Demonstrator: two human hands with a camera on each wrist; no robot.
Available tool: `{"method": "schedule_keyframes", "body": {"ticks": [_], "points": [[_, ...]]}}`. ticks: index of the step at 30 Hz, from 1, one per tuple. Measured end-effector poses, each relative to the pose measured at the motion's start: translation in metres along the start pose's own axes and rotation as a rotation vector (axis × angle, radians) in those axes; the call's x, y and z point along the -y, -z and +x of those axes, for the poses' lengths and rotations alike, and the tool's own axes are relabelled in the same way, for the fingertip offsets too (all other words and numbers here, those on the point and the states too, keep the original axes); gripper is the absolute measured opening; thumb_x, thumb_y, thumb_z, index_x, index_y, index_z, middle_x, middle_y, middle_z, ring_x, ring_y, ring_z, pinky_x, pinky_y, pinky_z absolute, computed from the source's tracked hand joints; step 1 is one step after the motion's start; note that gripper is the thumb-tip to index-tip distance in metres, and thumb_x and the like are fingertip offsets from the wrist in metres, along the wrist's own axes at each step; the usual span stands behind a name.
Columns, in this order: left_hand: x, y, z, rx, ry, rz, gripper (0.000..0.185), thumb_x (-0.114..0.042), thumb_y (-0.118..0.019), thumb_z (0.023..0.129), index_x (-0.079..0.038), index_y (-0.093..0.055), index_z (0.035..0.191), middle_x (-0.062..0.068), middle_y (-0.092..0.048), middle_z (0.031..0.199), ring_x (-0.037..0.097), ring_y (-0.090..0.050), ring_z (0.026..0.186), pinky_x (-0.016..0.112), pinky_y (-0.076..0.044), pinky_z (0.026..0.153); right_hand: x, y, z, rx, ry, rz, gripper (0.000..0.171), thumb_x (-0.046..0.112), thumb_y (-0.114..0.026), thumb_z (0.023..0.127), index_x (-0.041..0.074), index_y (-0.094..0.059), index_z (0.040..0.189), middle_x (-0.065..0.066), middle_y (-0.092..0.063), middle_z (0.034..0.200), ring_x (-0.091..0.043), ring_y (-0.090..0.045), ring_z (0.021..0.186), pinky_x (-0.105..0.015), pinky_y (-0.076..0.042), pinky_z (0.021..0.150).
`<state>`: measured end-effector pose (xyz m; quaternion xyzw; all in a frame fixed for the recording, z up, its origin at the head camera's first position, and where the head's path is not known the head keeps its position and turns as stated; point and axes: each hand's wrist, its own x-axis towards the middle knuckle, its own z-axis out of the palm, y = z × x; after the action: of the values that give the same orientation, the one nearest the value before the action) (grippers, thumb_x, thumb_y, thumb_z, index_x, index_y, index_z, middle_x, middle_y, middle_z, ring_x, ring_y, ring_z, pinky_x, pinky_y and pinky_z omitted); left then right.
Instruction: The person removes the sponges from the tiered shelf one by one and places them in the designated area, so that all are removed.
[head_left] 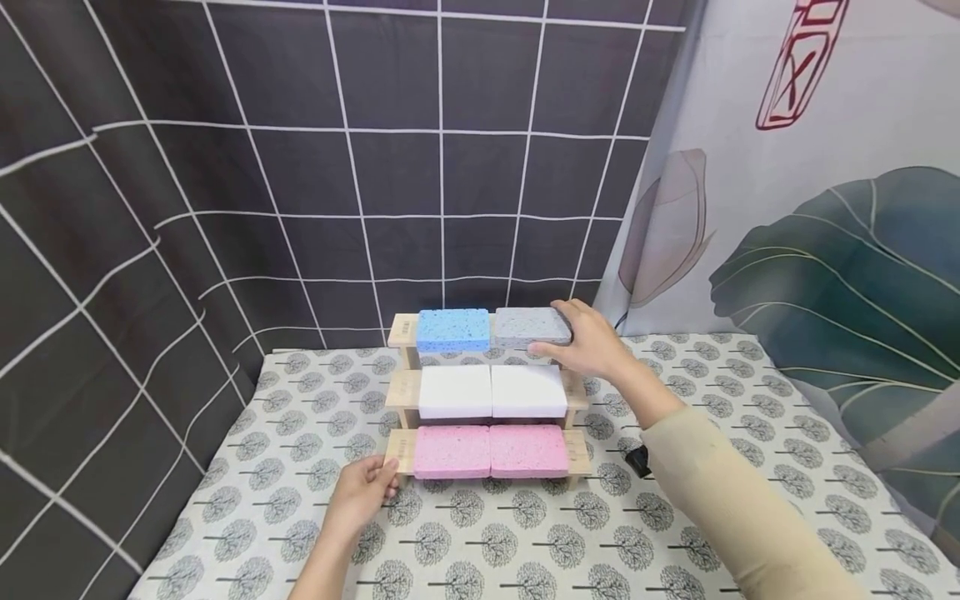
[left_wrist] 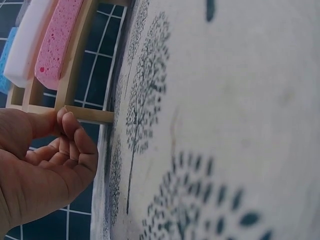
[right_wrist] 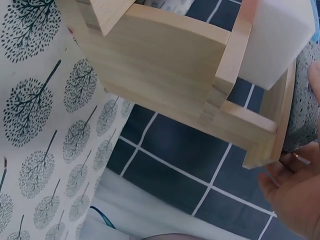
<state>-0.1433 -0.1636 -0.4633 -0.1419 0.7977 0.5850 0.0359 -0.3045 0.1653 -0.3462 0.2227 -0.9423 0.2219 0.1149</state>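
Note:
A three-step wooden rack [head_left: 402, 389] holds a pair of sponges on each step. At the left end of its lowest step, my left hand [head_left: 363, 490] pinches the board between thumb and fingers. My right hand [head_left: 588, 340] grips the right end of the grey sponge [head_left: 528, 325] on the top step, thumb at the front and fingers behind. Beside that sits a blue sponge [head_left: 453, 328]. Two white sponge blocks [head_left: 454, 392] lie side by side on the middle step, and two pink sponges [head_left: 452, 452] on the lowest. The right wrist view shows the rack's bare side [right_wrist: 165, 60].
The rack stands on a tree-print cloth [head_left: 300, 517]. A small black object [head_left: 638, 461] lies by the right sleeve. Behind hangs a dark grid-patterned curtain [head_left: 390, 175]; on the right is a pale curtain with leaf prints [head_left: 847, 258].

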Motion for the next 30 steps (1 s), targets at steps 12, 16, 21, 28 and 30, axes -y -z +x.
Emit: {"method": "schedule_keyframes", "body": {"ticks": [12, 16, 21, 28, 30], "points": [[0.002, 0.001, 0.002, 0.007, -0.013, 0.007, 0.03, -0.015, -0.052, 0.095, 0.01, -0.057, 0.11, 0.011, -0.064, 0.082, 0.018, -0.058, 0.071, 0.024, -0.053, 0.061, -0.013, 0.009, -0.013, -0.045, -0.007, 0.076, 0.091, 0.061, -0.067, 0.075, 0.005, -0.039, 0.139, -0.016, -0.048, 0.133, -0.037, -0.044, 0.122, -0.057, -0.036, 0.101], [0.002, 0.001, 0.002, 0.007, -0.003, 0.002, 0.031, -0.016, -0.052, 0.095, 0.01, -0.057, 0.111, 0.011, -0.064, 0.082, 0.018, -0.057, 0.071, 0.025, -0.053, 0.061, -0.018, 0.011, -0.017, -0.067, 0.009, 0.083, 0.088, 0.058, -0.07, 0.074, 0.004, -0.041, 0.138, -0.017, -0.048, 0.133, -0.037, -0.045, 0.121, -0.057, -0.036, 0.101], [0.002, 0.0, 0.001, 0.007, 0.001, -0.003, 0.031, -0.016, -0.052, 0.095, 0.01, -0.056, 0.112, 0.011, -0.064, 0.082, 0.018, -0.057, 0.072, 0.025, -0.053, 0.061, -0.024, 0.015, -0.021, -0.075, 0.03, 0.092, 0.086, 0.053, -0.074, 0.074, 0.004, -0.042, 0.137, -0.017, -0.047, 0.135, -0.035, -0.046, 0.121, -0.053, -0.038, 0.1], [0.001, 0.0, 0.002, 0.017, 0.0, 0.0, 0.033, -0.015, -0.052, 0.095, 0.012, -0.054, 0.115, 0.012, -0.063, 0.083, 0.019, -0.057, 0.072, 0.025, -0.054, 0.062, -0.029, 0.022, -0.029, -0.059, 0.029, 0.103, 0.09, 0.052, -0.075, 0.071, 0.004, -0.04, 0.138, -0.018, -0.046, 0.135, -0.038, -0.045, 0.122, -0.054, -0.037, 0.101], [0.002, 0.0, 0.002, 0.017, 0.004, 0.0, 0.033, -0.015, -0.052, 0.095, 0.011, -0.054, 0.115, 0.012, -0.064, 0.083, 0.019, -0.057, 0.073, 0.025, -0.054, 0.062, -0.03, 0.024, -0.031, -0.057, 0.027, 0.102, 0.091, 0.054, -0.075, 0.071, 0.004, -0.04, 0.139, -0.018, -0.046, 0.136, -0.038, -0.044, 0.122, -0.055, -0.037, 0.101]]}}
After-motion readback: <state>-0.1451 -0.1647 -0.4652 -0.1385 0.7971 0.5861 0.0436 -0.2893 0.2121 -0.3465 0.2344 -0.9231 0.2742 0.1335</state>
